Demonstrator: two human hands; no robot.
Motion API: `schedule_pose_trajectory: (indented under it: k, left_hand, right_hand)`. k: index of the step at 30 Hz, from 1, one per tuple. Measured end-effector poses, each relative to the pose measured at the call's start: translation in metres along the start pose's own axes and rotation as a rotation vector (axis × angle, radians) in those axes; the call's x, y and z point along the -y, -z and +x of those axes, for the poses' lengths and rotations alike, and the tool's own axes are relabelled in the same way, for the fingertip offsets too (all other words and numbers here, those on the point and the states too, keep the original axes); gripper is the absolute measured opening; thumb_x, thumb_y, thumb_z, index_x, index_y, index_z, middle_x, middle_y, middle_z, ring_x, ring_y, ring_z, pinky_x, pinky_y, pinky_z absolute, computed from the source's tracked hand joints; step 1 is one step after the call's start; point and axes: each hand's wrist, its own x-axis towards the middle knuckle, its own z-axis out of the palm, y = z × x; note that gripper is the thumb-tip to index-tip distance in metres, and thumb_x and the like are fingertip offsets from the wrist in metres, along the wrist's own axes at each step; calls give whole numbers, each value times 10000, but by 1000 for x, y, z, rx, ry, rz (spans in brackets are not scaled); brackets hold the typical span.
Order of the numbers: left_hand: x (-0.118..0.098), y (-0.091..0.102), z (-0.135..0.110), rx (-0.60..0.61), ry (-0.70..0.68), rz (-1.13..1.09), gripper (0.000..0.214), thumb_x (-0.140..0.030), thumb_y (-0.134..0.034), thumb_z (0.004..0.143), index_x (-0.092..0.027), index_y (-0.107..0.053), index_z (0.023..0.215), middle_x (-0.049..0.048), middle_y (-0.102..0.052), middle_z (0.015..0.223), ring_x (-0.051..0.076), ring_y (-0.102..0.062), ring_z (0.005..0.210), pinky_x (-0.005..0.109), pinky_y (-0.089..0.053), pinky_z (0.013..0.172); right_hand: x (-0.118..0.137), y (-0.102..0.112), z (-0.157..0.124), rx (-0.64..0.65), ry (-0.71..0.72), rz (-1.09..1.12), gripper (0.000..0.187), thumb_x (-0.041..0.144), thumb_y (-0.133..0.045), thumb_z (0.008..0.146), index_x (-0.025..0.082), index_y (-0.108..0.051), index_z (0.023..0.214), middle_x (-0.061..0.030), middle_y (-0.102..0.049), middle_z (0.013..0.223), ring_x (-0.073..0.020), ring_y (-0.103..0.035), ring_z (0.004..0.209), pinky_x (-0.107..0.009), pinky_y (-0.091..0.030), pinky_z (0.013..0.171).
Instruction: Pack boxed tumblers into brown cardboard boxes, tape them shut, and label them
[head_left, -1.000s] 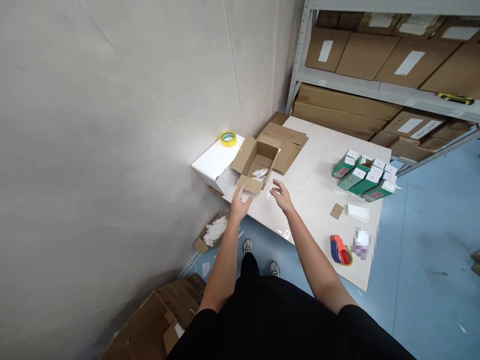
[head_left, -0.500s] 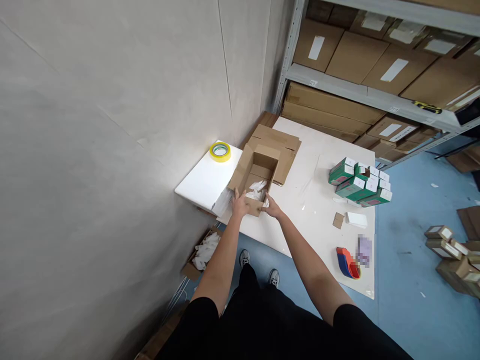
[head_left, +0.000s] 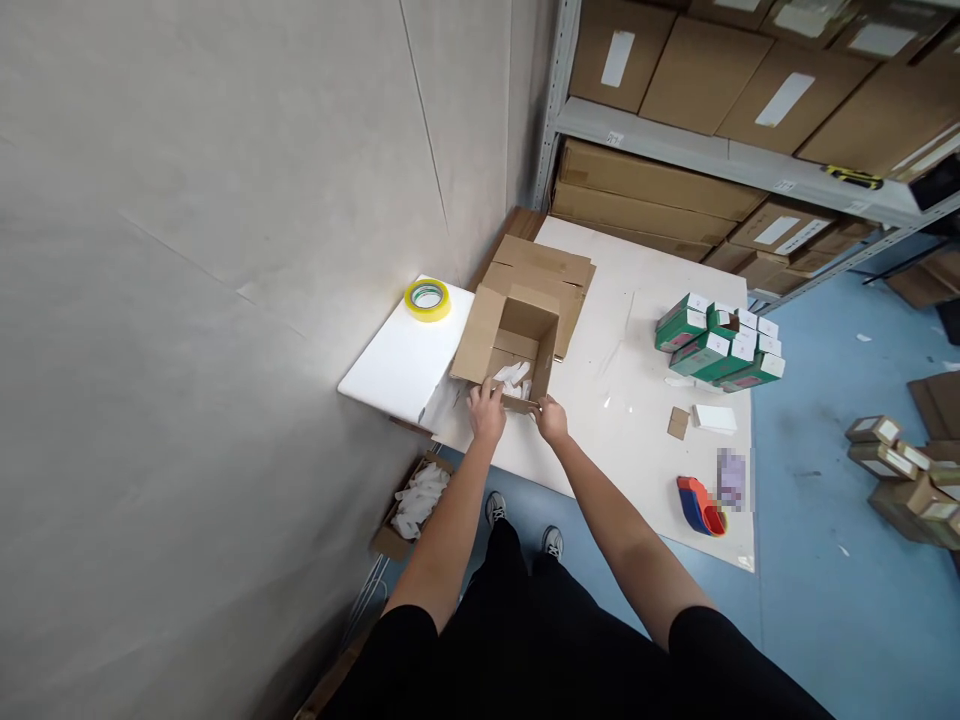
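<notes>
An open cardboard box [head_left: 480, 332] stands on the table with crumpled white paper [head_left: 513, 380] on its bottom. My left hand [head_left: 487, 408] is closed on the near left corner of the box. At the near right corner, my right hand [head_left: 550, 418] grips the box edge with curled fingers. Behind the box lie flattened cardboard pieces [head_left: 541, 258]. A roll of yellow tape [head_left: 427, 300] rests to the left on a white board [head_left: 390, 370].
On the right of the table [head_left: 637, 440] stand several green and white boxes [head_left: 718, 345]. Nearer are a white card stack [head_left: 714, 418] and a red and blue holder [head_left: 701, 507]. Cartons fill the shelf [head_left: 675, 135] behind. A carton of white paper [head_left: 420, 498] sits below the table.
The near flap of the box, flat under my hands before, is now folded up out of sight. My right hand has closed further on the box edge. The view has shifted slightly.
</notes>
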Motion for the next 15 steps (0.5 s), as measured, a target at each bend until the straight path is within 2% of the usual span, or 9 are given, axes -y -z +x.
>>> schedule_pose_trajectory:
  k: [4, 7, 9, 12, 15]
  left_hand:
    - [-26, 14, -36, -133, -17, -35, 571, -159, -592, 922, -268, -632, 1481, 106, -356, 1712, 450, -237, 1564, 679, -229, 1239]
    - [-43, 27, -62, -213, -11, -70, 632, -178, -695, 875, -286, -611, 1492, 92, -278, 1748, 445, -121, 1621, 672, -182, 1269]
    - [-52, 35, -79, -234, -7, -85, 612, -170, -750, 835, -293, -653, 1427, 76, -251, 1759, 436, -70, 1636, 668, -141, 1287]
    - [-61, 44, -110, -247, -6, -93, 463, -145, -769, 819, -274, -715, 1260, 87, -324, 1726, 410, -210, 1612, 634, -136, 1306]
    - [-62, 48, -153, -294, 10, -100, 259, -186, -773, 846, -257, -728, 1091, 111, -432, 1653, 374, -377, 1536, 562, -257, 1291]
  right_hand:
    - [-8, 14, -37, -94, 55, 9, 237, 309, -539, 1064, 175, -730, 1023, -122, -729, 1144, -226, -698, 902, -280, -461, 742]
    - [-18, 24, -69, -169, 106, 27, 235, 328, -548, 1054, 189, -735, 1028, -117, -742, 1132, -233, -702, 872, -282, -450, 706]
    - [-26, 30, -92, -207, 156, 52, 239, 352, -560, 1046, 198, -742, 1030, -116, -752, 1117, -234, -703, 853, -282, -452, 696]
    - [-35, 39, -124, -224, 228, 98, 241, 375, -572, 1041, 215, -750, 1011, -120, -756, 1129, -237, -707, 857, -283, -463, 701]
    - [-39, 48, -155, -171, 291, 150, 236, 368, -574, 1043, 225, -758, 1007, -127, -750, 1177, -251, -714, 898, -291, -474, 717]
